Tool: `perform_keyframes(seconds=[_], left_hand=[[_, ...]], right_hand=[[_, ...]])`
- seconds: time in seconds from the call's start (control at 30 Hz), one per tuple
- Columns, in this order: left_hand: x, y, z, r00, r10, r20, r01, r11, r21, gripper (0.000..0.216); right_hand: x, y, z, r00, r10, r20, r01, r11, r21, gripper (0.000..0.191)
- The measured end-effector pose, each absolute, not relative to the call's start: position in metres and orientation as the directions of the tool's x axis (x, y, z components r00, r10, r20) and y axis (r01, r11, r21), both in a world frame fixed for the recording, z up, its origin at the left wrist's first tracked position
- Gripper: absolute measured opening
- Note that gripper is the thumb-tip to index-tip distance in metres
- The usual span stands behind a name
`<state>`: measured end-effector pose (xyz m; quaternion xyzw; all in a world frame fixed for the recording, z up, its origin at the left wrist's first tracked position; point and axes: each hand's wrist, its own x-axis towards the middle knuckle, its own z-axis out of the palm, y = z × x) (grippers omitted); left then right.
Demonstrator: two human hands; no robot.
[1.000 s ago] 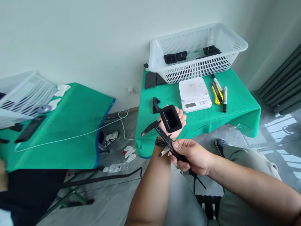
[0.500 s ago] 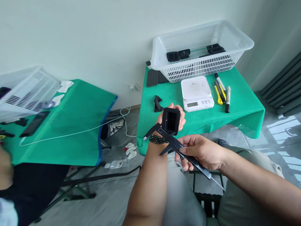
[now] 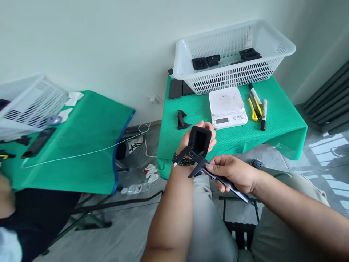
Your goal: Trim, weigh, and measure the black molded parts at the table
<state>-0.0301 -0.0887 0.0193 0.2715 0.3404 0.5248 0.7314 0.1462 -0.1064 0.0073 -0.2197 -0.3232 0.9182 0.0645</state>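
My left hand (image 3: 207,131) is closed around a black rectangular hollow part (image 3: 208,137), its opening turned up toward me. A beaded bracelet circles that wrist. In my right hand (image 3: 231,171) is a black vernier caliper (image 3: 196,158), gripped by its sliding jaw and beam. The caliper's head lies against the near edge of the black part; whether the inside jaws sit within the opening I cannot tell. Just beyond my hands on the green cloth stand a white digital scale (image 3: 227,105) and a crumpled black scrap (image 3: 181,119).
A white plastic basket (image 3: 231,72) with several black parts stands at the back. Phones (image 3: 175,89), a yellow utility knife (image 3: 255,107) and a marker (image 3: 264,114) lie on the green table (image 3: 283,120). Another person's arm (image 3: 5,198) is at a second green table (image 3: 81,145).
The caliper's sliding jaw has moved closer to its fixed end, and my right hand with it. The black part has tilted slightly in my left hand.
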Motion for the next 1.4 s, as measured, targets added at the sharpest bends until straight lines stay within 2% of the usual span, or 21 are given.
perform_keyframes(seconds=[0.1,0.33,0.53,0.77,0.97,1.13,1.4], left_hand=[[-0.031,-0.089,0.019,0.233,0.952,-0.198,-0.564,0.298,0.77,0.038],[-0.032,-0.09,0.019,0.297,0.936,-0.191,-0.503,0.324,0.802,0.036],[-0.026,-0.096,0.018,0.349,0.924,-0.158,-0.433,0.308,0.847,0.04],[-0.027,-0.099,0.015,0.372,0.918,-0.138,-0.388,0.289,0.875,0.04],[-0.029,-0.098,0.019,0.375,0.922,-0.093,-0.425,0.261,0.867,0.039],[-0.032,-0.098,0.018,0.373,0.925,-0.069,-0.399,0.227,0.888,0.039],[-0.037,-0.1,0.021,0.37,0.922,-0.117,-0.371,0.262,0.891,0.035]], right_hand=[[0.146,-0.106,0.007,-0.886,0.267,-0.379,0.055,-0.752,-0.656,0.044],[0.148,-0.103,0.009,-0.896,0.255,-0.364,0.046,-0.762,-0.646,0.023],[0.151,-0.103,0.006,-0.898,0.19,-0.398,0.122,-0.759,-0.64,0.021],[0.152,-0.101,0.005,-0.871,0.223,-0.439,0.185,-0.679,-0.711,0.029],[0.151,-0.098,0.005,-0.831,0.301,-0.468,0.212,-0.607,-0.766,0.039],[0.151,-0.099,0.003,-0.812,0.303,-0.499,0.253,-0.587,-0.769,0.054],[0.151,-0.102,0.004,-0.846,0.279,-0.454,0.24,-0.562,-0.792,0.061]])
